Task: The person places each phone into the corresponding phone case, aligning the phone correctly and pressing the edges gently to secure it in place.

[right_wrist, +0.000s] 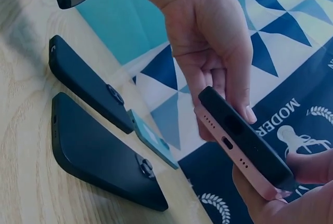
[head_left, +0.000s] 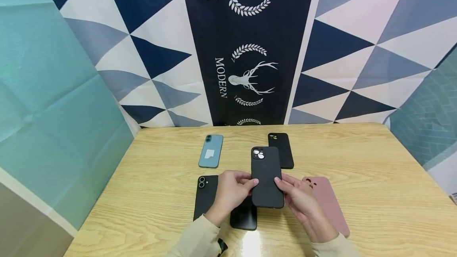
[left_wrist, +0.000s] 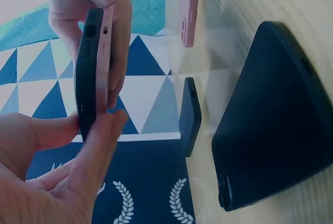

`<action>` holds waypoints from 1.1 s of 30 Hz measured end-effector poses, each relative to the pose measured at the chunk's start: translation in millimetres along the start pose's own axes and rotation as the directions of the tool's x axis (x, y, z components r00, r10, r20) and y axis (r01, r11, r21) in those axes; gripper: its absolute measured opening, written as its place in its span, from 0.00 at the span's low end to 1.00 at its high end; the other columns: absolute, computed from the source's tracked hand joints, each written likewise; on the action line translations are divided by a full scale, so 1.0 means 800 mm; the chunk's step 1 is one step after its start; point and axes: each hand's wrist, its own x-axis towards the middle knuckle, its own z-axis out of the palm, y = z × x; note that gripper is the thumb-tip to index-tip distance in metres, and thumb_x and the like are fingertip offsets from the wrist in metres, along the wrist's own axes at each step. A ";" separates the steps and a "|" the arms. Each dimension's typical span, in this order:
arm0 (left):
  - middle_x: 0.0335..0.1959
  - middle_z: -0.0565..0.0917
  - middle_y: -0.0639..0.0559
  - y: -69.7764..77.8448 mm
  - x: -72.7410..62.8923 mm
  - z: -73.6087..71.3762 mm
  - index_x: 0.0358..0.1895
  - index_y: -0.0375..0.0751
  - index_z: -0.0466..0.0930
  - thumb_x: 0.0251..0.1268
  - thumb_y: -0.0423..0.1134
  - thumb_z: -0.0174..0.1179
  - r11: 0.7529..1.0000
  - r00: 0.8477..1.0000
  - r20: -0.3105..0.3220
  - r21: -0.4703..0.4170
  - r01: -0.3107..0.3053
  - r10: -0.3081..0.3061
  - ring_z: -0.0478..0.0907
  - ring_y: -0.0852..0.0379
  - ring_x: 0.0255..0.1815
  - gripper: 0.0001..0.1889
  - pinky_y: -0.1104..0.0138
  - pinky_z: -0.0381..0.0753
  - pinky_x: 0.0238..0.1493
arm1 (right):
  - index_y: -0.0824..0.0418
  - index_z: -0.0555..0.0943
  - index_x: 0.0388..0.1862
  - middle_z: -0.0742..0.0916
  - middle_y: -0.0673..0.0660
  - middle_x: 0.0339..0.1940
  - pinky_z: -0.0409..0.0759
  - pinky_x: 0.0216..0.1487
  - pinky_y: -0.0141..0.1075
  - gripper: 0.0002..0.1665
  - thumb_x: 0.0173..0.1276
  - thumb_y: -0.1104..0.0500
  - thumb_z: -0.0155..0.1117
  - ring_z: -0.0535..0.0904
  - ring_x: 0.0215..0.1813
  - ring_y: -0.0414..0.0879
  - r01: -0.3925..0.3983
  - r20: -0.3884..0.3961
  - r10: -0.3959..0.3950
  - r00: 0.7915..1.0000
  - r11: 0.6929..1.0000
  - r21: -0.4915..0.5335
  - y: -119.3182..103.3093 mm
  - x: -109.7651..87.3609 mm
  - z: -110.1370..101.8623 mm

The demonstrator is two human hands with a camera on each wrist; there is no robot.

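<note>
Hands [head_left: 232, 189] [head_left: 302, 199] at both edges of black case [head_left: 265, 183] — broad tabletop [head_left: 385, 181] rightward

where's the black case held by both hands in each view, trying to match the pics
Head: the black case is below centre, slightly right.
Left wrist: the black case is upper left, nearly edge-on.
Right wrist: the black case is below and right of centre, nearly edge-on.
Shared landmark: the triangle-patterned cloth behind.
</note>
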 end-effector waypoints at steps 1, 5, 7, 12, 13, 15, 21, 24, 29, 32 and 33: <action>0.27 0.89 0.41 -0.001 -0.001 0.000 0.38 0.30 0.86 0.56 0.37 0.69 1.000 1.000 0.009 -0.008 0.010 -0.010 0.85 0.57 0.21 0.12 0.73 0.82 0.24 | 0.79 0.55 0.70 0.87 0.44 0.43 0.82 0.48 0.25 0.34 0.74 0.62 0.52 0.84 0.44 0.31 -0.007 -0.008 0.007 1.000 1.000 0.001 0.000 0.000 0.000; 0.28 0.89 0.39 -0.010 -0.011 0.002 0.39 0.28 0.85 0.58 0.38 0.67 0.996 0.995 0.085 -0.059 0.060 -0.055 0.86 0.55 0.22 0.14 0.71 0.84 0.25 | 0.77 0.56 0.71 0.87 0.47 0.47 0.81 0.49 0.25 0.33 0.74 0.62 0.51 0.83 0.45 0.30 -0.024 -0.044 0.025 0.999 1.000 0.011 0.003 -0.003 0.000; 0.31 0.89 0.37 -0.013 -0.017 0.002 0.41 0.26 0.84 0.59 0.37 0.66 0.989 0.988 0.135 -0.112 0.093 -0.077 0.87 0.51 0.24 0.15 0.69 0.85 0.27 | 0.77 0.56 0.71 0.86 0.48 0.49 0.81 0.50 0.25 0.33 0.74 0.62 0.51 0.83 0.46 0.30 -0.019 -0.065 0.020 0.998 1.000 0.021 0.004 -0.004 0.001; 0.37 0.88 0.34 -0.017 -0.027 0.003 0.47 0.23 0.81 0.60 0.34 0.65 0.958 0.974 0.195 -0.237 0.163 -0.117 0.88 0.45 0.30 0.16 0.65 0.87 0.32 | 0.76 0.57 0.71 0.84 0.51 0.54 0.81 0.50 0.26 0.32 0.75 0.62 0.51 0.83 0.47 0.30 0.000 -0.087 0.001 0.996 1.000 0.017 0.001 -0.005 0.003; 0.38 0.88 0.34 -0.017 -0.028 0.003 0.47 0.23 0.80 0.60 0.33 0.65 0.954 0.973 0.196 -0.249 0.169 -0.121 0.88 0.44 0.31 0.17 0.65 0.87 0.32 | 0.76 0.57 0.71 0.83 0.53 0.57 0.81 0.50 0.26 0.32 0.75 0.62 0.51 0.83 0.47 0.30 0.001 -0.083 0.000 0.997 1.000 0.014 0.001 -0.005 0.003; 0.39 0.87 0.33 -0.017 -0.029 0.003 0.48 0.22 0.80 0.60 0.32 0.64 0.947 0.974 0.196 -0.275 0.169 -0.117 0.88 0.43 0.33 0.17 0.63 0.87 0.34 | 0.75 0.57 0.71 0.80 0.57 0.62 0.81 0.50 0.25 0.32 0.75 0.61 0.51 0.82 0.48 0.30 -0.001 -0.075 0.001 0.997 1.000 0.007 -0.001 -0.005 0.003; 0.38 0.86 0.31 -0.016 -0.029 0.003 0.47 0.20 0.78 0.59 0.28 0.64 0.914 0.967 0.217 -0.350 0.203 -0.131 0.87 0.42 0.35 0.15 0.60 0.88 0.36 | 0.74 0.56 0.72 0.77 0.59 0.65 0.80 0.51 0.25 0.31 0.76 0.60 0.49 0.82 0.49 0.29 -0.008 -0.056 0.008 0.998 1.000 -0.007 -0.004 -0.004 0.005; 0.36 0.87 0.31 -0.016 -0.028 0.003 0.47 0.20 0.78 0.57 0.26 0.64 0.898 0.965 0.217 -0.379 0.224 -0.150 0.88 0.45 0.33 0.15 0.61 0.88 0.35 | 0.74 0.56 0.72 0.79 0.57 0.63 0.80 0.51 0.25 0.32 0.76 0.60 0.49 0.81 0.49 0.29 -0.014 -0.049 0.013 0.999 1.000 -0.007 -0.005 -0.004 0.005; 0.35 0.87 0.31 -0.017 -0.027 0.004 0.45 0.21 0.79 0.56 0.25 0.65 0.887 0.964 0.206 -0.394 0.241 -0.170 0.88 0.47 0.31 0.14 0.61 0.88 0.34 | 0.75 0.56 0.71 0.83 0.51 0.54 0.81 0.50 0.25 0.32 0.77 0.59 0.48 0.82 0.48 0.29 -0.022 -0.050 0.022 0.999 1.000 -0.004 -0.005 -0.003 0.005; 0.35 0.87 0.31 -0.018 -0.027 0.005 0.45 0.21 0.79 0.55 0.25 0.65 0.890 0.965 0.198 -0.389 0.238 -0.172 0.88 0.47 0.30 0.14 0.62 0.88 0.33 | 0.76 0.55 0.71 0.84 0.49 0.50 0.81 0.50 0.25 0.32 0.77 0.59 0.47 0.82 0.47 0.30 -0.023 -0.048 0.023 0.999 1.000 0.000 -0.005 -0.001 0.005; 0.35 0.87 0.31 -0.019 -0.027 0.005 0.45 0.21 0.79 0.55 0.25 0.65 0.892 0.966 0.196 -0.386 0.234 -0.169 0.88 0.47 0.30 0.14 0.62 0.88 0.33 | 0.76 0.55 0.71 0.84 0.49 0.50 0.81 0.50 0.25 0.32 0.77 0.59 0.47 0.82 0.47 0.30 -0.021 -0.048 0.021 0.999 1.000 0.003 -0.005 -0.001 0.005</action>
